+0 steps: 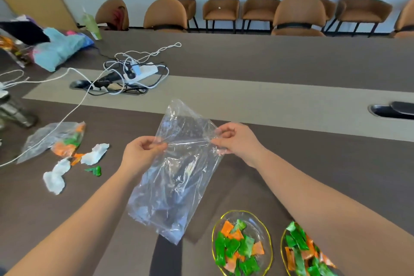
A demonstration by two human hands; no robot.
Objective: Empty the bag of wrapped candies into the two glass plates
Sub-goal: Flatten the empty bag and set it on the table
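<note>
Both hands pinch a clear plastic bag point(177, 172) (it looks empty) by its middle, left hand point(143, 152) and right hand point(235, 141) at opposite edges. Below the right grip sit two glass plates point(242, 242) point(284, 244) of green and orange candies.

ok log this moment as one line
left hand: pinching clear bag | right hand: pinching it | bag: looks empty | two glass plates: hold candies
</note>
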